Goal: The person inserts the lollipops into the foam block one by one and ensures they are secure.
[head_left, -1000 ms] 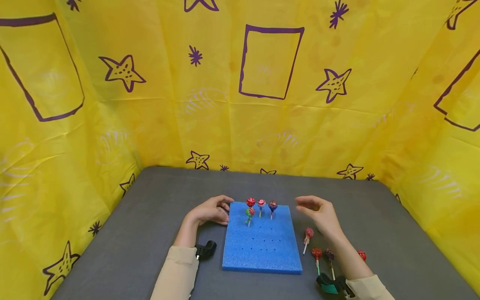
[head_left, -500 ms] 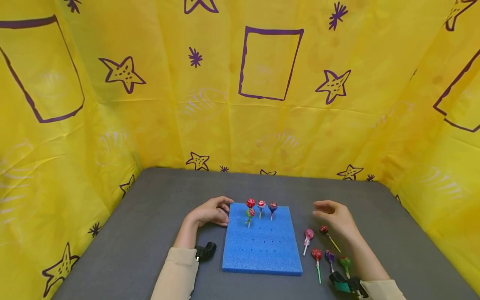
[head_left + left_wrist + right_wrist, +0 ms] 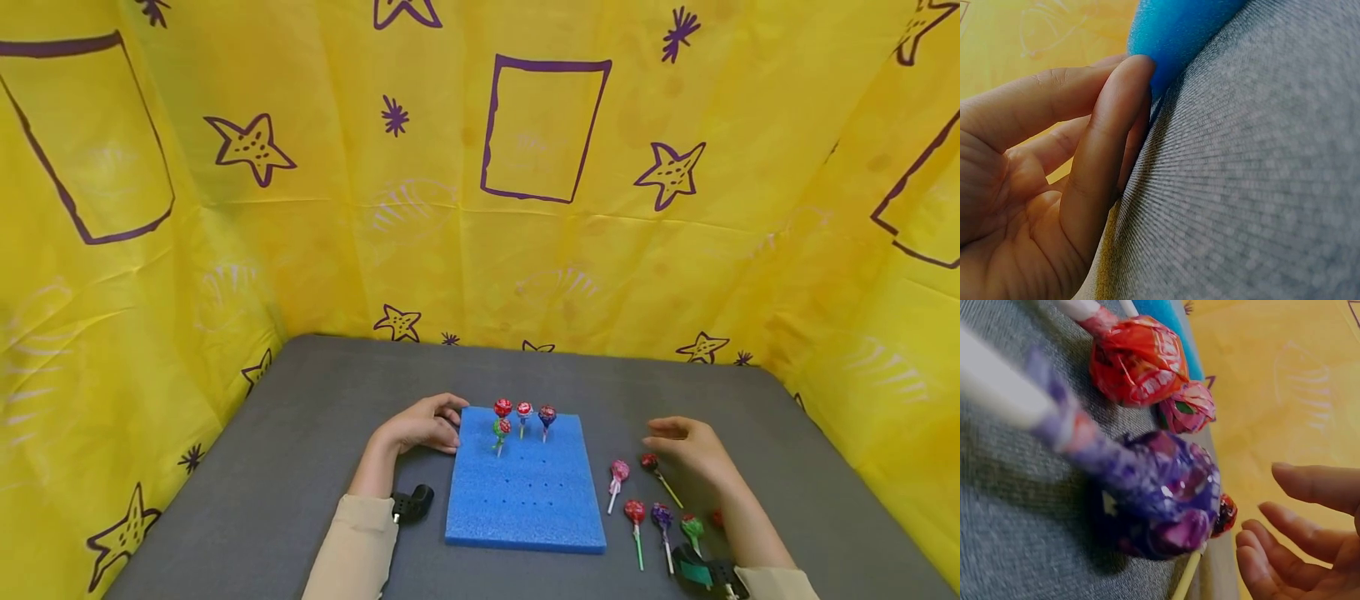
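My left hand [image 3: 418,425] rests beside the blue foam board [image 3: 525,525], thumb and fingers touching its far left edge. The left wrist view shows the thumb tip against the foam [image 3: 1172,37], some fingers hidden behind. Several wrapped lollipops stand upright in the far part of the board, among them a green-and-red lollipop [image 3: 502,427] and a dark blue one [image 3: 547,414]. My right hand [image 3: 693,450] hovers right of the board with nothing in its loosely bent fingers. Closest to it lies a dark red lollipop [image 3: 649,461] on a yellow stick.
More loose lollipops lie right of the board: a pink one [image 3: 619,471], a red one [image 3: 634,511], a purple one [image 3: 1166,494] and a green one [image 3: 692,527]. Another red lollipop [image 3: 717,518] is partly hidden by the right forearm. Yellow cloth walls [image 3: 420,267] surround the grey table [image 3: 360,367].
My right hand has moved away from the board, rightward and nearer to me, over the loose lollipops, uncovering some of them. My left hand and the board stay in place.
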`<control>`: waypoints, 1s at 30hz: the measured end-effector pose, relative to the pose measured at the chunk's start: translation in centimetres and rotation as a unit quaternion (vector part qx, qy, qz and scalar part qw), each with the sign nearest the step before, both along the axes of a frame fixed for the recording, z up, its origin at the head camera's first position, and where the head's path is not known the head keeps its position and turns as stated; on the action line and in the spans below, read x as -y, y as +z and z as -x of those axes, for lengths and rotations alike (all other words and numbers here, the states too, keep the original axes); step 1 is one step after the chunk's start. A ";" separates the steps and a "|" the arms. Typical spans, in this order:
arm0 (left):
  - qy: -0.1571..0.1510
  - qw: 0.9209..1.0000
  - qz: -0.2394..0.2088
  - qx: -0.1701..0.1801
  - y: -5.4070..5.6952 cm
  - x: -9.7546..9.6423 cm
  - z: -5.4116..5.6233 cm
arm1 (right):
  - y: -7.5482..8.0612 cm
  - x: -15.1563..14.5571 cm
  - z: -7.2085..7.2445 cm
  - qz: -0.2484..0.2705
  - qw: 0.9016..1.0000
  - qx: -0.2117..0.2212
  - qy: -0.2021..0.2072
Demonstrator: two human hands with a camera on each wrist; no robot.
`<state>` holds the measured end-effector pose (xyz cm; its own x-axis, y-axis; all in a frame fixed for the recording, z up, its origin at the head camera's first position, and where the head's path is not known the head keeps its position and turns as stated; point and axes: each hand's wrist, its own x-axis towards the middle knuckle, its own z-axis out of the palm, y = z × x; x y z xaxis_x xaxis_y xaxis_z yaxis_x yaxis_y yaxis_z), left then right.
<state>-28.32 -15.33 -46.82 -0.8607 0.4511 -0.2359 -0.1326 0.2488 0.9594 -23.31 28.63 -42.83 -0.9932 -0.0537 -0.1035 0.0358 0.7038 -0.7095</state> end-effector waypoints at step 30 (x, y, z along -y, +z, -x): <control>0.001 1.000 0.001 -0.002 -0.1 0.0 0.0 | -1.2 -0.8 -0.2 0.053 0.995 0.057 0.059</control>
